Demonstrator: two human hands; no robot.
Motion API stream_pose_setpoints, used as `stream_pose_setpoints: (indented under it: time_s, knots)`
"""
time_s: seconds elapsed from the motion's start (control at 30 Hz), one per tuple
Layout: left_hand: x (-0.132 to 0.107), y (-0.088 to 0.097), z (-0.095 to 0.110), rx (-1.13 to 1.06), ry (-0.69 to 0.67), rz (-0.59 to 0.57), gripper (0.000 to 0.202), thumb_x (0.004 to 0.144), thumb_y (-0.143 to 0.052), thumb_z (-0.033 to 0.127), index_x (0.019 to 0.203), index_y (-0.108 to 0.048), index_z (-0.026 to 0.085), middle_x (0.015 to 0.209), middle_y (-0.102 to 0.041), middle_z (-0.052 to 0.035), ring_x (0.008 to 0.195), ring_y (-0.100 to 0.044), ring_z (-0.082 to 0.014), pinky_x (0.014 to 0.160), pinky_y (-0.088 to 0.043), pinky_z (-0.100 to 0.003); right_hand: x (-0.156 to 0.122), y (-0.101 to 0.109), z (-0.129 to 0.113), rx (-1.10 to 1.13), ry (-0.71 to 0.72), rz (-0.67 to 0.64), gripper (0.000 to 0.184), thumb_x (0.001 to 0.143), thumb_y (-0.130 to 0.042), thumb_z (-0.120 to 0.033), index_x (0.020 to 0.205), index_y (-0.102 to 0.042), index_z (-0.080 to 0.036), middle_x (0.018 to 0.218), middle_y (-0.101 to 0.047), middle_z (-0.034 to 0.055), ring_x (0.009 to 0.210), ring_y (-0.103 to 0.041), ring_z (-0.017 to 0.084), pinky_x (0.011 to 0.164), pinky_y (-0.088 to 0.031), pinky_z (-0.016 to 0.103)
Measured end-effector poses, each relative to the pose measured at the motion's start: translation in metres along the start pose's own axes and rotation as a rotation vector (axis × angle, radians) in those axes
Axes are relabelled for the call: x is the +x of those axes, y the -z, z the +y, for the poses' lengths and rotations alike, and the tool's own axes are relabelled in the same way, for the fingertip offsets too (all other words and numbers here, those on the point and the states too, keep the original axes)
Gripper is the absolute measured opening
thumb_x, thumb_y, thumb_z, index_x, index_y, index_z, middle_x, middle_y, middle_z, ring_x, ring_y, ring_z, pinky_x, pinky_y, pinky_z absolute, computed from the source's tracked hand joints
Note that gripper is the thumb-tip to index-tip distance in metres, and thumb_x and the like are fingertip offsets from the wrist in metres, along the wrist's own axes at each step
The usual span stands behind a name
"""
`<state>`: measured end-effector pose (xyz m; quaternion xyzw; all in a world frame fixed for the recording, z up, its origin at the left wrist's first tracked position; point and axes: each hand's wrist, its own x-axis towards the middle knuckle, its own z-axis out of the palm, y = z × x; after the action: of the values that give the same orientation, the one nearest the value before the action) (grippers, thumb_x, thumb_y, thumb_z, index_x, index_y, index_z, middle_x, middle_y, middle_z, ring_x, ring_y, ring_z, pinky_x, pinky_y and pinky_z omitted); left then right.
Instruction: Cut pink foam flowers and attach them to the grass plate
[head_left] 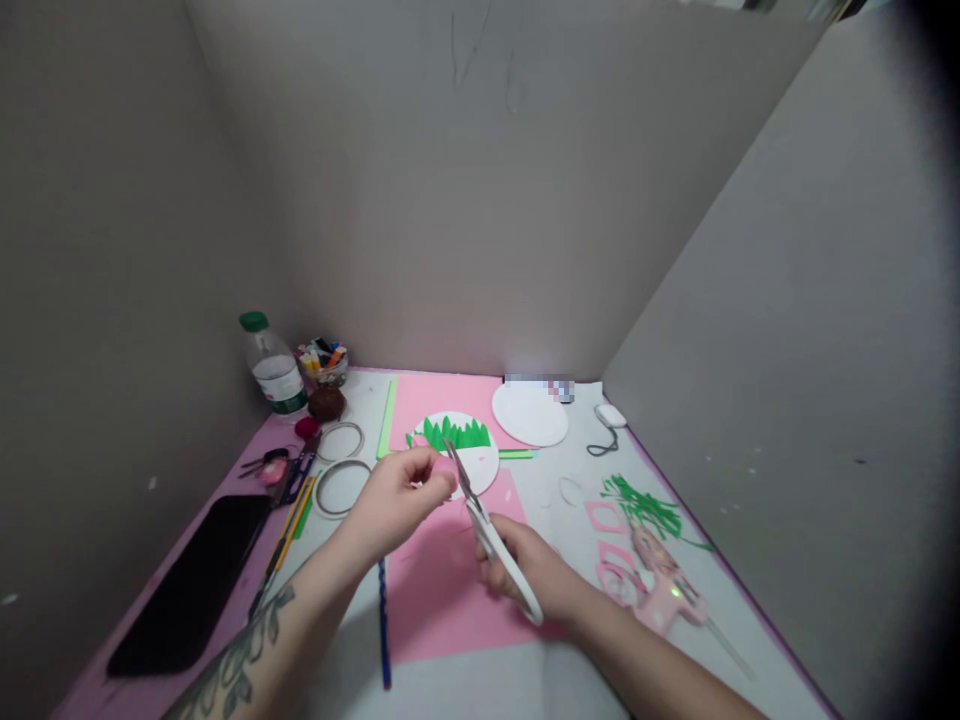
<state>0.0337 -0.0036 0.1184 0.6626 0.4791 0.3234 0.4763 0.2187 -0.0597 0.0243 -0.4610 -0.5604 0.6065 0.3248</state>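
My right hand (525,575) grips white-handled scissors (487,530), blades pointing up and away toward my left hand. My left hand (397,495) pinches a small piece of something at its fingertips, right by the blade tips; the piece is too small to make out. Just beyond both hands lies a white paper disc (480,470) with a green jagged grass-like strip (457,433) stuck on it. Under the hands lies a pink paper sheet (442,590).
Grey partition walls enclose the table. At the left are a black phone (191,585), pencils, tape rings (341,488), a water bottle (274,365) and a jar of markers (324,362). A second white disc (529,413) lies at the back. Green scraps (645,505), pink cut-outs and a pink glue gun (664,585) lie right.
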Motion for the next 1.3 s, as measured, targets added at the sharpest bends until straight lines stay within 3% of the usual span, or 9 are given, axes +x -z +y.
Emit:
stream_pose_setpoints:
  time_s: [0.43,0.7,0.97,1.3]
  knots:
    - [0.0005,0.0005,-0.0009,0.027,-0.019,0.021,0.024,0.075,-0.052,0.035,0.057,-0.049,0.018,0.056,-0.05,0.0022,0.054,-0.043,-0.0113,0.049,-0.036,-0.021,0.0005,0.0002,0.0013,0.024,-0.039,0.014,0.021,0.056,-0.052,-0.017,0.075,-0.047,-0.019,0.058,-0.049,-0.0066,0.049,-0.045,0.008,0.048,-0.033,0.022]
    - [-0.0006,-0.0006,0.0003,0.023,-0.016,-0.004,0.025,0.075,-0.052,0.034,0.056,-0.049,0.018,0.054,-0.047,0.0034,0.052,-0.04,-0.0102,0.049,-0.033,-0.021,0.0001,0.0005,0.0026,0.005,0.02,0.008,0.02,0.059,-0.054,-0.018,0.077,-0.047,-0.019,0.062,-0.05,-0.0054,0.052,-0.045,0.009,0.049,-0.034,0.022]
    - [-0.0001,0.0024,0.0018,0.01,-0.014,0.01,0.026,0.076,-0.052,0.037,0.057,-0.05,0.018,0.055,-0.05,0.0025,0.053,-0.042,-0.0109,0.05,-0.033,-0.022,0.0014,-0.0005,0.0059,0.045,-0.051,0.009,0.022,0.057,-0.055,-0.014,0.075,-0.046,-0.02,0.059,-0.049,-0.0069,0.049,-0.044,0.009,0.048,-0.034,0.021]
    - [-0.0009,0.0029,0.002,0.025,-0.018,0.008,0.028,0.077,-0.052,0.036,0.056,-0.049,0.018,0.054,-0.049,0.0028,0.053,-0.041,-0.0108,0.05,-0.032,-0.022,-0.0018,0.0005,0.0002,-0.031,0.083,-0.043,0.031,0.068,-0.065,-0.038,0.081,-0.045,-0.019,0.071,-0.05,-0.0014,0.059,-0.046,0.011,0.055,-0.04,0.026]
